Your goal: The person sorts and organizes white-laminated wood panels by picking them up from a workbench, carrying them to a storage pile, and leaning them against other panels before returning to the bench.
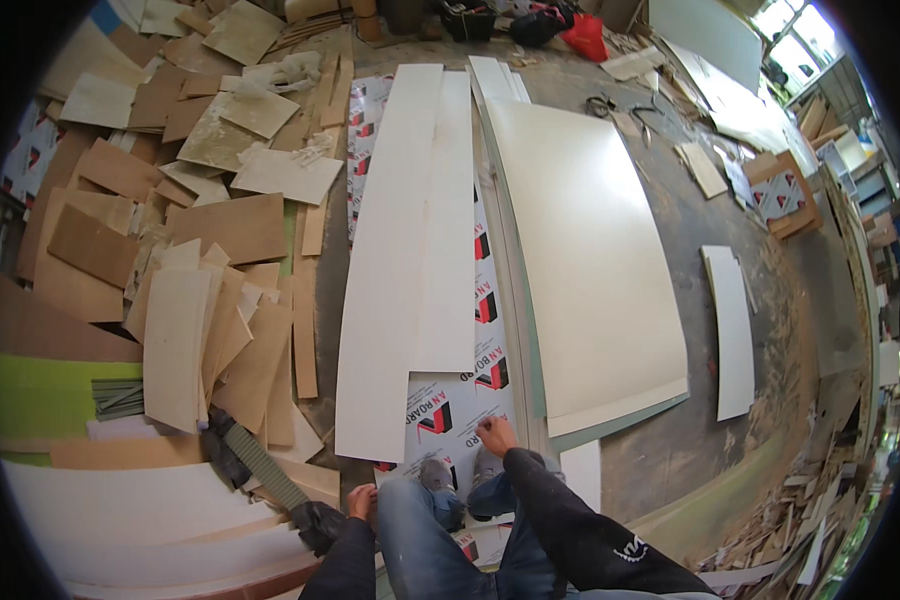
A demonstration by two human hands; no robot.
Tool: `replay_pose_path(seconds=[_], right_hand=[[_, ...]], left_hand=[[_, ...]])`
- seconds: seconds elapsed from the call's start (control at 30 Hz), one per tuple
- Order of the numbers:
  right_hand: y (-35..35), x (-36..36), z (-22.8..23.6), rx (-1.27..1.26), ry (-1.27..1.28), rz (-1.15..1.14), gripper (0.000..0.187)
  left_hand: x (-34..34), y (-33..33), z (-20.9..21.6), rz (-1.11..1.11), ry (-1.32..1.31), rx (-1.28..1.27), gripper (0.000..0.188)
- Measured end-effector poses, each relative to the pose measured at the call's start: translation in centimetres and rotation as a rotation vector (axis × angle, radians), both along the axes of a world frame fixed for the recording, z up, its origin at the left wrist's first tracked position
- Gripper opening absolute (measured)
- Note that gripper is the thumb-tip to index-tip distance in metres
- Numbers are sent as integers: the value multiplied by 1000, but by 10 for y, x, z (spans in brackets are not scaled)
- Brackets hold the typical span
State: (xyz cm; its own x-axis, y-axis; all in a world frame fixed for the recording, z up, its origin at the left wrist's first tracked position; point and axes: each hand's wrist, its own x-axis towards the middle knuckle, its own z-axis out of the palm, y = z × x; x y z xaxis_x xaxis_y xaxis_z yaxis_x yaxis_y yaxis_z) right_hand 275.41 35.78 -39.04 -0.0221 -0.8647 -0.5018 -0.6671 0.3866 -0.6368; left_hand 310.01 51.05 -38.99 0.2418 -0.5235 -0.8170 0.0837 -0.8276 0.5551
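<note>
My right hand is held over a white board sheet with red and black print, its fingers curled in and nothing visible in them. Beside my left knee is my left hand; its fingers are partly hidden, and I see no object in it. Two long white panels lie side by side on the printed sheet, the left one reaching closer to me. To their right rests a large cream sheet on top of a greenish sheet. My shoes stand on the printed sheet.
Offcuts of brown and white board are heaped along the left. A dark bundle with a grey webbing strap lies by my left arm. Narrow white strips are on the floor at right; scrap slivers pile up at lower right.
</note>
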Motion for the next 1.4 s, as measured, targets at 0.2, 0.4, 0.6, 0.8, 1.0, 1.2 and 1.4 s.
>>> replay_pose_path(seconds=[0.2,0.4,0.6,0.8,1.0,1.2,1.4], right_hand=[[-55,21,-98,58,-5,-167,35],[-106,33,-170,33,73,-224,57],[-133,54,-204,24,107,-148,95],[-132,45,-210,140,89,-37,107],[-150,11,-199,175,-134,16,97],[-152,2,-213,131,-192,63,100],[-155,6,-226,177,-242,41,102]], left_hand=[[31,-16,-122,-960,-408,-17,45],[32,-36,-227,-227,-152,24,45],[38,-34,-285,655,132,-86,45],[12,-39,-247,697,32,77,58],[67,-24,-221,611,66,-166,60],[94,-32,-157,669,517,143,48],[85,-41,-134,746,607,352,49]])
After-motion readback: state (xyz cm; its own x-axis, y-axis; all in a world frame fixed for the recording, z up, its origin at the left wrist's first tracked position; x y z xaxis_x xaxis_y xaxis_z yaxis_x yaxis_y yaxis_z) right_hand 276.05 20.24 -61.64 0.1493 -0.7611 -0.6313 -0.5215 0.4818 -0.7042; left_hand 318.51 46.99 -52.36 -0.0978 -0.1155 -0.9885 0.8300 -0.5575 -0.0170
